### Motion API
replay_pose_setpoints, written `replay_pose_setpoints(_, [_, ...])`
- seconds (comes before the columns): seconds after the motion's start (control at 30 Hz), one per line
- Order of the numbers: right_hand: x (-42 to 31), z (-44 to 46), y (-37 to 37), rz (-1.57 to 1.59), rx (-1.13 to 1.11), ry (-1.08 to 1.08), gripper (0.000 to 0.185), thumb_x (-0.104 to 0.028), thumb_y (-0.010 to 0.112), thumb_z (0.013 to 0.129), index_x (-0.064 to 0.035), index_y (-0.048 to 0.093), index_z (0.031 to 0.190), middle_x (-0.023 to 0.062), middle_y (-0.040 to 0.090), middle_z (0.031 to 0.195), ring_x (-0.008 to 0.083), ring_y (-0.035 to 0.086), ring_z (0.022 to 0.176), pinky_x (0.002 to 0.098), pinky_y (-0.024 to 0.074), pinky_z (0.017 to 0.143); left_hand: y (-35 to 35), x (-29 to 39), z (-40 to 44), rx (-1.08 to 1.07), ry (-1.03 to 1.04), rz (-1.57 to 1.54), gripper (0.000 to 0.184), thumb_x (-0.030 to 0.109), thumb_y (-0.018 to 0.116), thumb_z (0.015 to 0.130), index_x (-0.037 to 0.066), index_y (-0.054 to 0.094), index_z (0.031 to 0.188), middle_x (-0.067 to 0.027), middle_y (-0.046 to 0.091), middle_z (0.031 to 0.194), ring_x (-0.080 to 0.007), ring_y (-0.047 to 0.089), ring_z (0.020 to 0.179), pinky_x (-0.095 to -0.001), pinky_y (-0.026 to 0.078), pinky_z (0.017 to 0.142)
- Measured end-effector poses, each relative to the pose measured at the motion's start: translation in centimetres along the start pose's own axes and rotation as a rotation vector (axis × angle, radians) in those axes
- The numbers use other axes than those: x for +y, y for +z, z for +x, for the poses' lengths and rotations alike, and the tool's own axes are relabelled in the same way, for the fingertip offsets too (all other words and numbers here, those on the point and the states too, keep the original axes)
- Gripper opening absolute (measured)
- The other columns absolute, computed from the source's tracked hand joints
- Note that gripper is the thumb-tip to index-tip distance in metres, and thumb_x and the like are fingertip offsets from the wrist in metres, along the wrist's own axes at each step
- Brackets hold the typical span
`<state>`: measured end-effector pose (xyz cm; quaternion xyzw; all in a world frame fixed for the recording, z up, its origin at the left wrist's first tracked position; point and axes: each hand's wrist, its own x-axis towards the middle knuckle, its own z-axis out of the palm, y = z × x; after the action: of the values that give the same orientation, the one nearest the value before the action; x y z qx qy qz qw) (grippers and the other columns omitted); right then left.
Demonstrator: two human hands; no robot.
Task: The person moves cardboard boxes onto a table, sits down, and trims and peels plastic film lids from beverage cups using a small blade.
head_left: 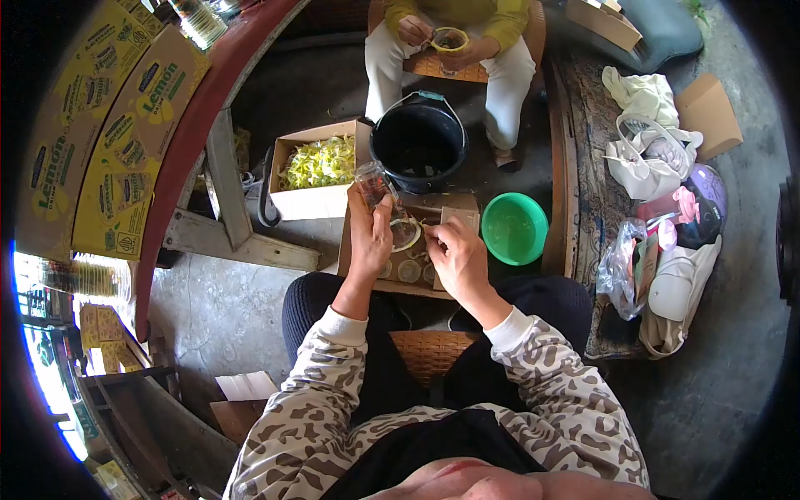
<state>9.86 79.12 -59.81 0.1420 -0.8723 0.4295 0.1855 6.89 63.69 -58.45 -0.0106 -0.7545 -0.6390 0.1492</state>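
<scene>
My left hand [371,229] is wrapped around a clear plastic cup [374,181], which tilts with its mouth toward my right hand. The cup's rim [407,236] looks pale yellow. Beside that rim, my right hand [457,257] is closed in a pinch; what sits between its fingertips is too small to make out. Below both hands stands an open cardboard box [433,292] with several clear round cups [409,271] in it, partly hidden by my hands.
Ahead are a black bucket [419,142], a green basin [515,228] and a carton of yellow wrappers [320,162]. Another person [454,42] sits opposite, holding a yellow-rimmed cup [450,39]. Bags [654,162] lie on the right bench; lemon-drink cartons [125,158] stand at left.
</scene>
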Motion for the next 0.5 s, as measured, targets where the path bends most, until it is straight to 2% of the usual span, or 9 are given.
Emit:
replay_pose_setpoints(0.07, [-0.01, -0.04, -0.10, 0.039, -0.008, 0.037, 0.008, -0.002, 0.068, 0.076, -0.0044, 0.066, 0.084, 0.0083, 0.056, 0.077, 0.0285, 0.058, 0.075, 0.0400, 0.0473, 0.064, 0.00, 0.17, 0.04, -0.005, -0.015, -0.013, 0.031, 0.018, 0.047, 0.097, 0.000, 0.041, 0.122, -0.0124, 0.050, 0.107, -0.0187, 0.048, 0.095, -0.0313, 0.043, 0.085])
replay_pose_setpoints(0.13, [-0.15, 0.05, -0.33, 0.021, -0.004, 0.003, 0.007, -0.002, 0.069, 0.077, -0.0031, 0.065, 0.084, 0.0087, 0.057, 0.077, 0.0276, 0.060, 0.065, 0.0364, 0.0468, 0.059, -0.05, 0.10, 0.22, 0.037, 0.027, 0.077, 0.034, 0.018, 0.052, 0.096, 0.000, 0.041, 0.122, -0.0112, 0.051, 0.105, -0.0170, 0.050, 0.092, -0.0305, 0.045, 0.081])
replay_pose_setpoints(0.23, [-0.26, 0.08, -0.42, 0.026, -0.011, 0.009, 0.008, -0.002, 0.069, 0.078, -0.0032, 0.066, 0.084, 0.0090, 0.057, 0.077, 0.0273, 0.060, 0.066, 0.0363, 0.0471, 0.059, -0.45, -0.25, 0.27, 0.015, -0.015, 0.030, 0.039, 0.019, 0.057, 0.095, 0.000, 0.040, 0.124, -0.0091, 0.053, 0.103, -0.0148, 0.052, 0.090, -0.0287, 0.046, 0.078])
replay_pose_setpoints(0.37, [0.49, -0.07, 0.05, 0.004, -0.002, 0.001, 0.008, -0.002, 0.069, 0.078, -0.0033, 0.067, 0.086, 0.0095, 0.058, 0.077, 0.0263, 0.061, 0.066, 0.0360, 0.0472, 0.060, 0.05, 0.55, -0.21, -0.068, -0.093, -0.156, 0.041, 0.019, 0.057, 0.095, 0.001, 0.039, 0.126, -0.0079, 0.054, 0.103, -0.0132, 0.053, 0.090, -0.0280, 0.047, 0.079])
replay_pose_setpoints(0.43, [0.42, -0.13, 0.06, 0.085, -0.050, 0.121, 0.007, -0.003, 0.068, 0.077, -0.0039, 0.068, 0.085, 0.0098, 0.059, 0.079, 0.0296, 0.060, 0.075, 0.0402, 0.0477, 0.065, -0.02, 0.41, -0.12, -0.087, -0.142, -0.204, 0.041, 0.018, 0.058, 0.095, 0.001, 0.039, 0.128, -0.0079, 0.055, 0.105, -0.0132, 0.054, 0.093, -0.0280, 0.048, 0.081])
replay_pose_setpoints(0.5, [0.48, -0.02, -0.09, 0.101, -0.051, 0.127, 0.007, -0.003, 0.068, 0.078, -0.0038, 0.068, 0.085, 0.0100, 0.059, 0.079, 0.0296, 0.060, 0.075, 0.0403, 0.0476, 0.065, -0.49, -0.43, 0.37, -0.088, -0.066, -0.087, 0.041, 0.017, 0.057, 0.096, 0.001, 0.039, 0.129, -0.0081, 0.055, 0.107, -0.0135, 0.055, 0.095, -0.0284, 0.049, 0.082])
